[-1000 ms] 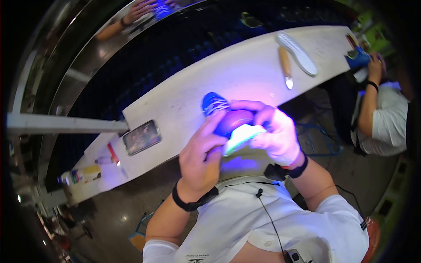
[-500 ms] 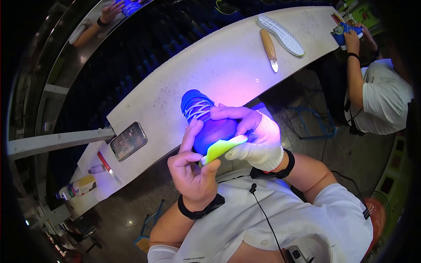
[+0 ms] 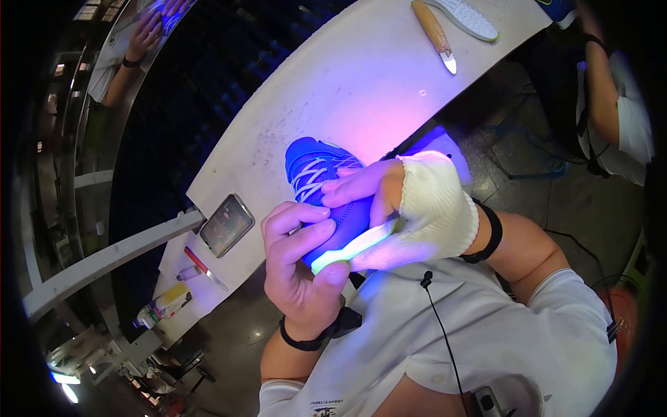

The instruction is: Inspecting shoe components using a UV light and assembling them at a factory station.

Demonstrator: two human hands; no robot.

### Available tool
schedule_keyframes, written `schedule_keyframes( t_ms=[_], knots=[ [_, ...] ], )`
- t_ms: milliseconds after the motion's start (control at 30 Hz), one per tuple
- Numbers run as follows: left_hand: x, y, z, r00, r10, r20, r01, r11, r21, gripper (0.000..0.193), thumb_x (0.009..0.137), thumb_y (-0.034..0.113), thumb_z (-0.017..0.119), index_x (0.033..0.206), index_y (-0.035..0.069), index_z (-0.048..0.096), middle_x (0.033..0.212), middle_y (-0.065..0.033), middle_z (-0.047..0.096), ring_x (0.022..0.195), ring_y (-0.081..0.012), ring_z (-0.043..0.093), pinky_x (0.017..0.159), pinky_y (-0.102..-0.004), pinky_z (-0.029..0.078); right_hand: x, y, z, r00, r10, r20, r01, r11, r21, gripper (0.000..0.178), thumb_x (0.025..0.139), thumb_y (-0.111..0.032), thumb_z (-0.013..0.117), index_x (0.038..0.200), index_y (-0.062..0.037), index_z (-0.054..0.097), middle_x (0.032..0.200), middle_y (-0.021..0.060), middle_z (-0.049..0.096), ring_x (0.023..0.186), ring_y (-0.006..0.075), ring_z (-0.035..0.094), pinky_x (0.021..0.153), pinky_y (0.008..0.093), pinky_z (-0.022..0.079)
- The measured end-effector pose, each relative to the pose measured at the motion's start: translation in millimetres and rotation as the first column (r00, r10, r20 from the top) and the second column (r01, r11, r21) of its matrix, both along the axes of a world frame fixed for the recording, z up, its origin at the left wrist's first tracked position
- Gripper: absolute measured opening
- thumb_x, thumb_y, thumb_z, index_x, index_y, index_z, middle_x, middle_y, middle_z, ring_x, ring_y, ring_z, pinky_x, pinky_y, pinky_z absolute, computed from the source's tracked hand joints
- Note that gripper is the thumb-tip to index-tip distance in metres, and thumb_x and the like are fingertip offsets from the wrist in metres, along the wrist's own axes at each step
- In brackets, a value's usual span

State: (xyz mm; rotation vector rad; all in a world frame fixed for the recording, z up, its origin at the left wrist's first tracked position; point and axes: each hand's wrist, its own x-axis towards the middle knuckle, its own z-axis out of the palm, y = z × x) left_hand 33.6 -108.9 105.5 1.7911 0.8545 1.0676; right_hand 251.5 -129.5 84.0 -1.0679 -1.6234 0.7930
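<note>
Blue shoe pinched at the toe by two hands, above the near edge of the desk

The blue shoe (image 3: 314, 167) has its ankle opening over the desk (image 3: 257, 132), while its toe reaches past the near edge toward the body. The left hand (image 3: 295, 260) pinches the toe, with bent fingers on the upper and the thumb at the glowing green-white sole (image 3: 358, 247). The right hand (image 3: 417, 205), partly in a white glove, has its fingers laid on the upper and its thumb along the sole, so it pinches too.

In my judgement, if the two thumbs push unequally, the sole could sit crooked against the upper. If the grip becomes weak, the toe could drop, because no desk is beneath it. The wooden-handled knife (image 3: 432, 28) lies near the right end, its blade pointing to the near edge; a careless elbow might knock it down.

Some parts I cannot make out. The hands cover most of the toe and the far side of the shoe. Strong light washes out the sole, so I cannot tell if a gap remains. Whether the heel rests on the desk is also unclear. The white loose sole (image 3: 472, 19) and another person's arm (image 3: 603, 80) are cut off by the picture's border.
</note>
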Motion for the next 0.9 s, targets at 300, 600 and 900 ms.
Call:
schedule_keyframes(
  t_ms=[300,600,900],
  knots=[
    [-27.4,-3.1,12.3,0.984,0.179,0.024,-0.174,0.977,-0.123,0.039,0.108,0.038,0.065,0.118,0.0,0.06,0.124,-0.0275,0.074,0.135,-0.0443,0.06,0.119,-0.0594,0.041,-14.7,13.4,-56.4,0.979,-0.068,0.19,0.014,0.963,0.27,0.046,0.069,-0.031,0.095,0.098,-0.0105,0.066,0.126,0.0154,0.069,0.097,0.0344,0.071,0.079,0.0452,0.061],
    [-53.0,11.0,8.8,0.965,0.038,-0.261,-0.031,0.999,0.031,0.055,0.071,0.021,0.101,0.111,0.001,0.069,0.117,-0.0216,0.079,0.13,-0.0447,0.065,0.115,-0.0562,0.048,-18.1,34.2,-53.0,0.939,0.027,0.343,-0.12,0.96,0.252,0.046,0.063,-0.041,0.091,0.082,-0.0084,0.065,0.122,0.0168,0.068,0.105,0.0367,0.069,0.084,0.0507,0.06],
    [-94.9,17.0,12.1,0.965,0.039,-0.26,-0.142,0.909,-0.391,0.066,0.079,0.021,0.093,0.135,0.001,0.064,0.151,-0.0267,0.058,0.144,-0.0388,0.056,0.119,-0.0516,0.045,-51.5,44.6,-88.6,0.981,0.041,0.191,-0.102,0.942,0.321,0.053,0.065,-0.041,0.092,0.083,-0.0025,0.06,0.133,0.0221,0.066,0.116,0.0449,0.065,0.104,0.0571,0.054]
  ],
)
